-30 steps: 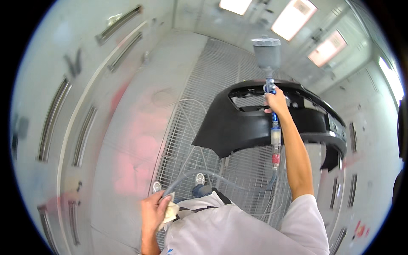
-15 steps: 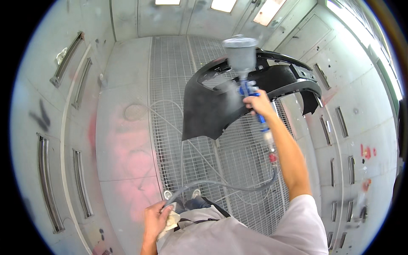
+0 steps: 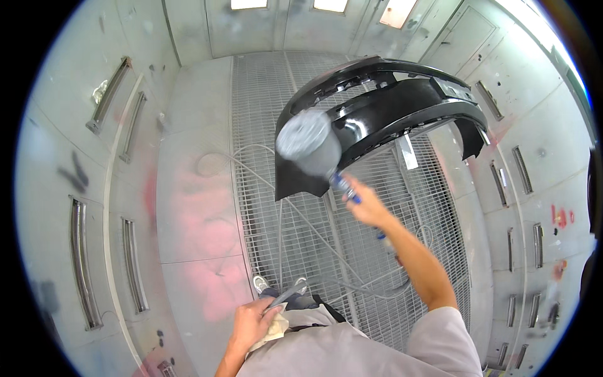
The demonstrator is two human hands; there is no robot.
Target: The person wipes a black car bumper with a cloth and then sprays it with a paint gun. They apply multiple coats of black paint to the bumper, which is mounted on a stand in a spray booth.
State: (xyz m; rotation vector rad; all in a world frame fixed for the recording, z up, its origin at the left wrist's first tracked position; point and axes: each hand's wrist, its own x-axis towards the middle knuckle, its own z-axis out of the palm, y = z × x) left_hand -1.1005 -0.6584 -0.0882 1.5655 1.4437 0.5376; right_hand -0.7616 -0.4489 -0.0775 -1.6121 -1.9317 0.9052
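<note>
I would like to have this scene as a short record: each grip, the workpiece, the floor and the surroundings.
Left grip: closed on a grey hose and a pale yellow cloth
Right grip: closed on a spray gun with a grey cup; gun tilted, cup toward upper left, blurred
Workpiece: black car bumper, partly hidden behind the cup; gap between them cannot be judged
Floor: metal grating; pink patches on the grey surface left of it
Surroundings: pale, stained walls; bright windows at far end
</note>
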